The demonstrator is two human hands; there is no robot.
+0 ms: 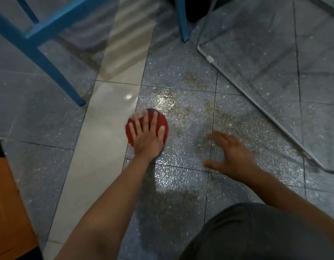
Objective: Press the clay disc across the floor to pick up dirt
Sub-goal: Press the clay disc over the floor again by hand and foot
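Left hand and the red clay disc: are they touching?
Touching. The head view shows the left hand lying flat on the red clay disc, its fingers spread across the top.

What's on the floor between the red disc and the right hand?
Head view: only speckled grey floor with a thin smear of brown dirt between the clay disc and the right hand.

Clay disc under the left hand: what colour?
Red round clay disc, dark-smudged far edge; head view.

Person — both forearms [110, 199] bare as far as seen; left hand [146, 136] and right hand [231, 156] bare too. Lower body — dark grey fabric [265, 233] (shorts or trousers, cannot tell), plain, softly creased.
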